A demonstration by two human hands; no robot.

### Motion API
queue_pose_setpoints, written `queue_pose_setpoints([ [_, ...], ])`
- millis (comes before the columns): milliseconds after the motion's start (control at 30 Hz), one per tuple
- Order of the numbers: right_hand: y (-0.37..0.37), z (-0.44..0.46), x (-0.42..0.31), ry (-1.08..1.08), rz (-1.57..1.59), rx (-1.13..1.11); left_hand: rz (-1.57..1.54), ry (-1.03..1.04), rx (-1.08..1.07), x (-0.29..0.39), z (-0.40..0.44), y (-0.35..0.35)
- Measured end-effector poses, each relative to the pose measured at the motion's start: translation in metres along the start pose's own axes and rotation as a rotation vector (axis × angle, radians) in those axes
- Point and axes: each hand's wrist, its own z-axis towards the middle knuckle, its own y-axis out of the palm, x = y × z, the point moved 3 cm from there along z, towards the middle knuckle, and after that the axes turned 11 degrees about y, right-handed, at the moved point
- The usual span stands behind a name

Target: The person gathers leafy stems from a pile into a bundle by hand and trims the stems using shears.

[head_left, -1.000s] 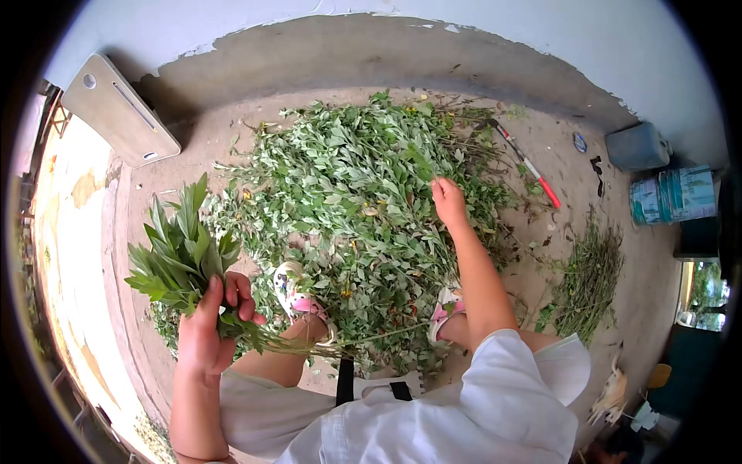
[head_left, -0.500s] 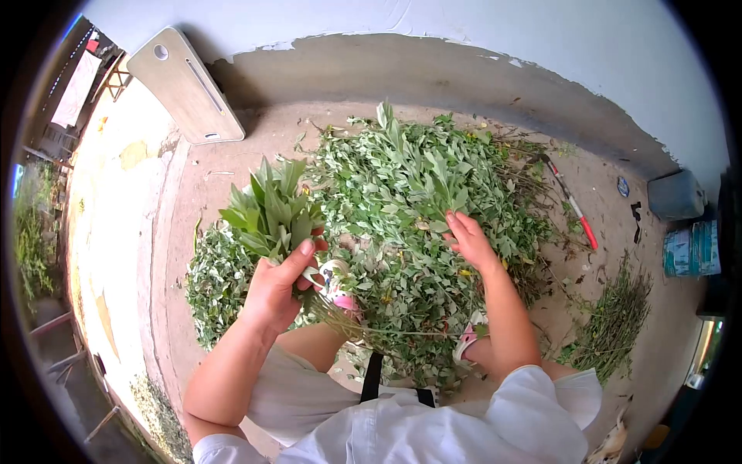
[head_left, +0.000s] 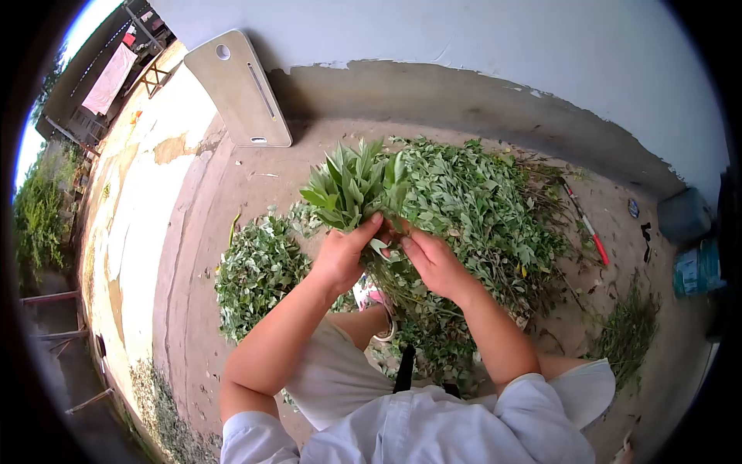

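Observation:
A bunch of leafy green cuttings (head_left: 344, 185) stands upright in my left hand (head_left: 338, 259), whose fingers are closed round its stems. My right hand (head_left: 434, 264) meets it from the right, thumb and fingers pinched on a leafy sprig (head_left: 396, 176) whose leaves stand against the bunch. The stems trail below both hands, and some fingertips are hidden behind leaves. Beyond my hands and to their right spreads a big heap of cut leafy branches (head_left: 479, 205). A smaller leaf pile (head_left: 259, 271) lies to the left of my left forearm.
A beige board (head_left: 239, 93) leans on the wall. At right lie a tool with a red grip (head_left: 586, 220) and a heap of thin stems (head_left: 627, 329). A grey container (head_left: 684, 215) and a blue-green bucket (head_left: 696, 268) stand at the right edge.
My right hand has drawn a sprig from the heap towards me and brought it against the bunch in my left hand. The camera view has shifted left.

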Motion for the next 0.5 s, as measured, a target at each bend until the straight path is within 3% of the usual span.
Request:
queue_pose_setpoints([
  [67, 0.015, 0.001, -0.013, 0.219, -0.082, -0.222, -0.030, 0.033, -0.003, 0.000, -0.002, -0.003],
  [100, 0.018, 0.002, -0.014, 0.217, -0.084, -0.219, -0.058, 0.062, 0.003, 0.001, -0.002, -0.005],
  [167, 0.021, 0.003, -0.018, 0.130, -0.105, -0.153, -0.114, 0.079, -0.004, 0.006, -0.005, -0.008],
  [233, 0.022, 0.005, -0.025, 0.071, -0.172, -0.099, 0.072, 0.017, -0.080, 0.008, -0.008, -0.012],
  [300, 0.026, 0.005, -0.031, 0.028, -0.386, 0.010, 0.098, 0.015, -0.136, 0.006, -0.010, -0.012],
  [367, 0.038, 0.004, -0.031, -0.031, -0.422, 0.114, 0.111, 0.200, -0.096, 0.002, -0.009, -0.014],
  [400, 0.040, 0.003, -0.041, -0.042, -0.482, 0.106, 0.173, 0.160, 0.016, 0.010, -0.015, -0.012],
  [433, 0.042, 0.001, -0.046, -0.051, -0.544, 0.098, 0.586, 0.351, -0.025, 0.013, -0.019, -0.016],
  [467, 0.042, -0.002, -0.040, -0.188, -0.545, 0.169, 0.409, 0.313, -0.052, 0.012, -0.019, -0.015],
  [500, 0.042, -0.006, -0.020, -0.170, -0.552, 0.180, 0.234, 0.272, -0.077, 0.013, -0.019, -0.013],
])
